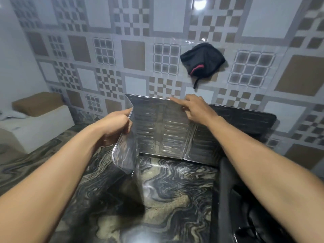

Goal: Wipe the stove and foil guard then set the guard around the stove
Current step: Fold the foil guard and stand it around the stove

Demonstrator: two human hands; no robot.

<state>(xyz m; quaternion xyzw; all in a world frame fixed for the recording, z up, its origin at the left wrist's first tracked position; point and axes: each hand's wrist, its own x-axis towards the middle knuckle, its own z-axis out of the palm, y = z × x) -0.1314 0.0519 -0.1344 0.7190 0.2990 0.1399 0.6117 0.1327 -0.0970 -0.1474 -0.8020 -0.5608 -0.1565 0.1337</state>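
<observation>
A ribbed silver foil guard stands upright on the marbled counter against the tiled wall, its left panel folded forward towards me. My left hand grips that left panel near its top edge. My right hand rests on the top edge of the middle panel, forefinger stretched out along it, the other fingers curled over the foil. The black stove shows only partly at the lower right, under my right forearm, with the guard's right panel behind it.
A black cloth with a red trim hangs on the patterned tile wall above the guard. A white ledge with a brown block stands at the left. The dark swirled counter stretches in front of the guard.
</observation>
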